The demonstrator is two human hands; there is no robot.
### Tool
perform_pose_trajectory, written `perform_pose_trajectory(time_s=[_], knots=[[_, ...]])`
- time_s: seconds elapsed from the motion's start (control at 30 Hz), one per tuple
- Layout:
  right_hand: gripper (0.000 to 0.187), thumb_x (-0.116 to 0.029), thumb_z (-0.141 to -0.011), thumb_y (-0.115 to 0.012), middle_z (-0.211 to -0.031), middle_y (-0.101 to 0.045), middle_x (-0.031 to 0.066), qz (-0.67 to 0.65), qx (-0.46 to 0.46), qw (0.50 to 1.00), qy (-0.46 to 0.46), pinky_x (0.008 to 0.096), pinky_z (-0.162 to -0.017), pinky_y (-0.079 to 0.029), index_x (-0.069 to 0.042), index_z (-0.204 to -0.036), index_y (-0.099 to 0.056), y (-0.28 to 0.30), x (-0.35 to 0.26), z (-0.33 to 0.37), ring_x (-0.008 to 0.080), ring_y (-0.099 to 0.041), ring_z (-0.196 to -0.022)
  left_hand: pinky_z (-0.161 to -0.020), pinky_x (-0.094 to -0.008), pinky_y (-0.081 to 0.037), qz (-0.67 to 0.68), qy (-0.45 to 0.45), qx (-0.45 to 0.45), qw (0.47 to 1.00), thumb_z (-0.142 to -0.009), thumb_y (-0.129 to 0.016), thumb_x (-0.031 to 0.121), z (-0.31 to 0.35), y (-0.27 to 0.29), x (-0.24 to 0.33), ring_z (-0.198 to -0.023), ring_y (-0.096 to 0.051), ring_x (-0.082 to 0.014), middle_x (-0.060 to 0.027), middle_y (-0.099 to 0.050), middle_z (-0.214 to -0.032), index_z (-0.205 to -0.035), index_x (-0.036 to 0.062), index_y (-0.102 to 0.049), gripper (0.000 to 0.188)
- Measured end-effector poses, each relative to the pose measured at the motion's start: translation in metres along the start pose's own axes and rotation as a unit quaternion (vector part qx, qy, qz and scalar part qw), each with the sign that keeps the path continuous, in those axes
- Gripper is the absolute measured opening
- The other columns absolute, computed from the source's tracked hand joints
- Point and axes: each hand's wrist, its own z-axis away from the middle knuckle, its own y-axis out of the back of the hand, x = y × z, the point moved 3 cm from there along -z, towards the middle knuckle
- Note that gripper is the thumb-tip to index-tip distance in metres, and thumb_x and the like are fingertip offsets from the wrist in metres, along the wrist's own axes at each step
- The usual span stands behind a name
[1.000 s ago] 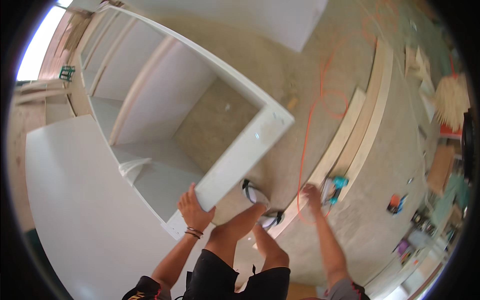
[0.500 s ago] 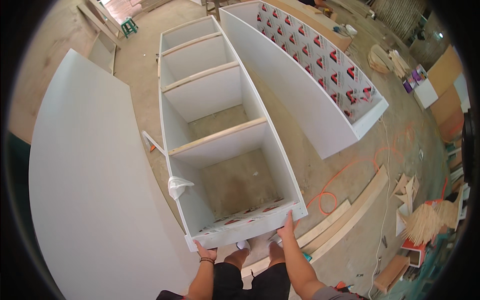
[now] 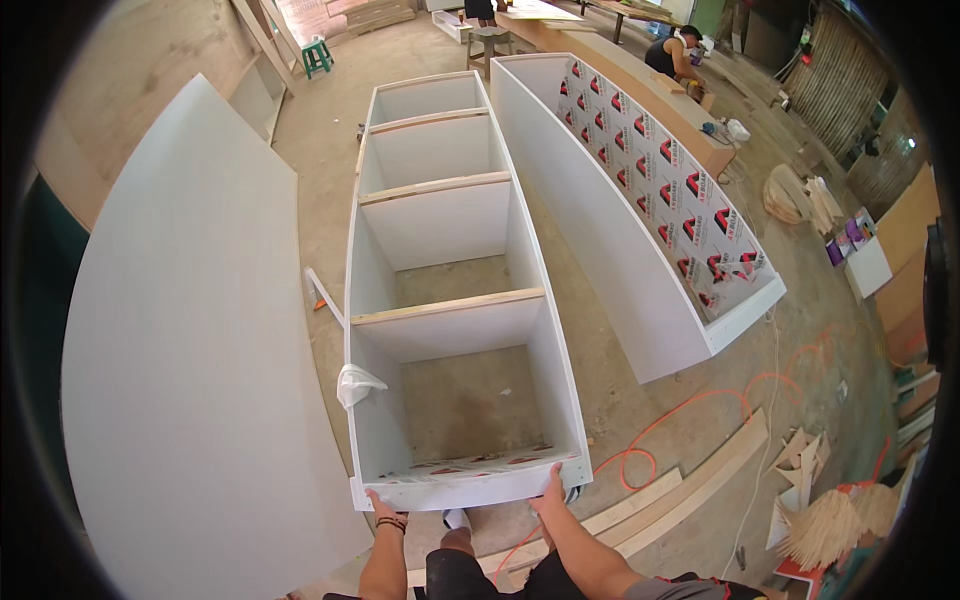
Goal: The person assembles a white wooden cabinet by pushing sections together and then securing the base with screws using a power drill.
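Observation:
A long white open cabinet frame (image 3: 470, 492) with wooden-edged cross dividers (image 3: 450, 305) stretches away from me, its inside showing the bare floor. At its near end, my left hand (image 3: 386, 508) is closed around the left corner, thumb on top and the fingers hidden below. My right hand (image 3: 549, 490) grips the same end panel near its right corner, its fingers partly hidden underneath. A crumpled white plastic bag or cloth (image 3: 357, 385) hangs over the left side rail, near my left hand.
Right of the frame lies a second white cabinet (image 3: 590, 230) lined with printed sheet. A large white panel (image 3: 200, 330) fills the left. An orange hose (image 3: 640, 455) and wooden strips (image 3: 690, 497) lie at right. A person (image 3: 670, 58) sits far back; a green stool (image 3: 317, 57) stands far left.
My view has tilted up, so more of the far room and the seated person show. The frame's near end has shifted slightly left, away from the second cabinet. Both hands keep their grip.

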Motion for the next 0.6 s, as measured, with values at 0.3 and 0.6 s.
perform_pose_trajectory(time_s=[0.3,0.6], knots=[[0.083,-0.053,-0.081,-0.072,-0.134,-0.051,0.0143,0.007,-0.005,0.999,0.045,0.0615,-0.093,-0.047,-0.008,-0.14,-0.036,-0.012,-0.046,0.037,0.0386,-0.054,-0.118,-0.097,-0.0532,-0.047,0.031,0.016,-0.03,0.999,-0.083,-0.046,0.077,0.039,-0.027,-0.011,-0.118,-0.055,-0.0322,-0.0085,-0.055,-0.133,-0.136,0.018,-0.046,0.079],[0.087,-0.065,-0.08,-0.065,-0.137,-0.049,0.0146,0.107,0.001,0.993,0.052,0.0622,-0.097,-0.041,-0.01,-0.141,-0.036,-0.024,-0.084,0.062,0.039,-0.049,-0.122,-0.096,-0.053,-0.047,0.056,0.048,0.025,0.997,-0.077,-0.055,0.077,0.076,-0.04,-0.033,-0.118,-0.055,-0.0314,-0.0088,-0.053,-0.135,-0.138,0.0148,-0.045,0.088]])
